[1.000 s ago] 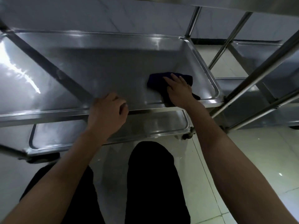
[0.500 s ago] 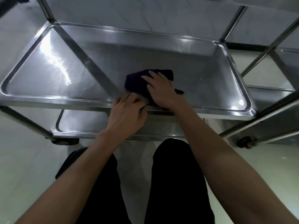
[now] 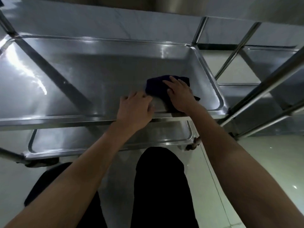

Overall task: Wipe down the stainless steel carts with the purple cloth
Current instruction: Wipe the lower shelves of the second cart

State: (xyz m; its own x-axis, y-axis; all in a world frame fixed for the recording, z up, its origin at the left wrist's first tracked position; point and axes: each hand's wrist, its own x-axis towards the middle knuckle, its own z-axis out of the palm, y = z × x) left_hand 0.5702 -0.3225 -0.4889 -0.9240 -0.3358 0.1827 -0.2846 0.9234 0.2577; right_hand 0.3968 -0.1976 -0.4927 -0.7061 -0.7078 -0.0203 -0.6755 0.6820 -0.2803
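A stainless steel cart fills the view; its middle shelf (image 3: 82, 76) is a shallow tray with a raised rim. The dark purple cloth (image 3: 155, 86) lies bunched on that shelf near the front right corner. My right hand (image 3: 179, 96) presses flat on the cloth, fingers straight and pointing to the back left. Just left of the cloth, my left hand (image 3: 134, 111) holds the shelf's front rim with its fingers curled over the edge into the tray. The thumb is hidden.
A lower shelf (image 3: 98, 140) sits under the middle one, with a caster wheel (image 3: 192, 144) at its right corner. The cart's top shelf (image 3: 164, 5) overhangs. A second steel cart (image 3: 271, 66) stands close on the right. My dark-trousered legs (image 3: 161, 186) are over the pale tiled floor.
My right hand swept the cloth left toward the shelf's middle, then back right to the front right corner. My left hand stayed on the front rim, now close beside the cloth.
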